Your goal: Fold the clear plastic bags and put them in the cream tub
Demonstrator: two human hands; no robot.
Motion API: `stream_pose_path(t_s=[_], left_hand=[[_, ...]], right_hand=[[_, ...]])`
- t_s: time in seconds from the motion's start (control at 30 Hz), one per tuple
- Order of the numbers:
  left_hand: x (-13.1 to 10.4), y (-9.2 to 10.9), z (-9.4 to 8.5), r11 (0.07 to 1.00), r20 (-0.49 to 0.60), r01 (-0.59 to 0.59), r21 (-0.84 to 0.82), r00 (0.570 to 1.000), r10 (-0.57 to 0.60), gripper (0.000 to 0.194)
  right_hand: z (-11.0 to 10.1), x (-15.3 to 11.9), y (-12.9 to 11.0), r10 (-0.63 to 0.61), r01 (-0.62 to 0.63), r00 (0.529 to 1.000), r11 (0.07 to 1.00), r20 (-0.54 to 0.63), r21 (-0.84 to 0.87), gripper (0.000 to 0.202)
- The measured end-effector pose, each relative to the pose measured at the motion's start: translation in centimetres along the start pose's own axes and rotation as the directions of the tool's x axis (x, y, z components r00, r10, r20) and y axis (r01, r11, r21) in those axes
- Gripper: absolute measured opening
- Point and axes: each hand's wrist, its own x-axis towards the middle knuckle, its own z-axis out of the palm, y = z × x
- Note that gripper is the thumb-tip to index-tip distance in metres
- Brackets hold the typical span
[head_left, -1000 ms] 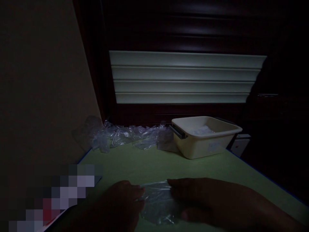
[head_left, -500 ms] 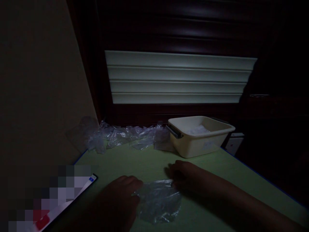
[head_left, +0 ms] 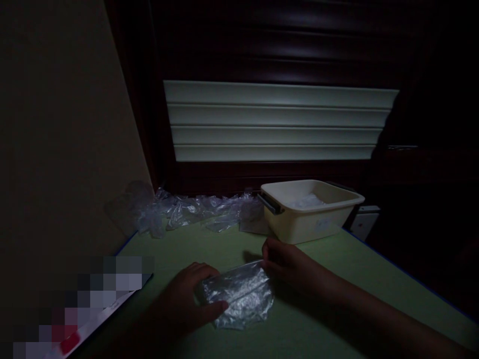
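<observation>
A crinkled clear plastic bag (head_left: 241, 299) is over the green table (head_left: 299, 324), between my hands. My right hand (head_left: 280, 259) pinches its upper right corner between thumb and fingertips. At the bag's left side is my left hand (head_left: 190, 296), its thumb stretched over the plastic and its fingers spread away from the thumb at the upper left edge. The view is dim, and the bag's underside is hidden.
A cream bin (head_left: 310, 224) with dark handles stands at the back right, plastic inside. More clear plastic bags (head_left: 187, 212) lie along the back edge. A partly blurred flat device (head_left: 101, 319) is at the left. A white box (head_left: 364, 222) stands beyond the right edge.
My right hand has raised the bag's upper right corner. My left hand has turned, its thumb now showing on top of the bag. The bag has shifted slightly left and up.
</observation>
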Motion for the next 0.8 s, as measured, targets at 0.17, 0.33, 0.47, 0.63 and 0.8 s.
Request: stream_pose_path(t_s=[0.17, 0.33, 0.47, 0.63, 0.8], left_hand=[[0.2, 0.7, -0.3, 0.996, 0.068, 0.089, -0.006, 0.994, -0.089, 0.022], [0.4, 0.8, -0.6, 0.994, 0.129, 0.108, -0.016, 0.986, -0.105, 0.018], [0.3, 0.8, -0.8, 0.991, 0.098, 0.132, -0.005, 0.987, -0.131, 0.021], [0.4, 0.4, -0.6, 0.991, 0.096, 0.136, -0.017, 0.986, -0.134, 0.024], [0.5, -0.1, -0.4, 0.995, 0.109, 0.09, -0.042, 0.99, -0.085, 0.018]], right_hand=[[0.3, -0.1, 0.1, -0.01, 0.009, 1.0, 1.0, 0.009, 0.012, 0.012], [0.3, -0.2, 0.3, 0.013, -0.017, 0.999, 0.995, 0.046, 0.1, 0.013], [0.2, -0.3, 0.4, 0.055, -0.088, 0.983, 0.977, 0.175, 0.193, 0.035], [0.3, -0.5, -0.2, 0.078, -0.103, 0.981, 0.986, 0.177, 0.134, 0.029], [0.2, -0.4, -0.8, 0.119, -0.125, 0.981, 0.992, 0.153, 0.026, 0.02]])
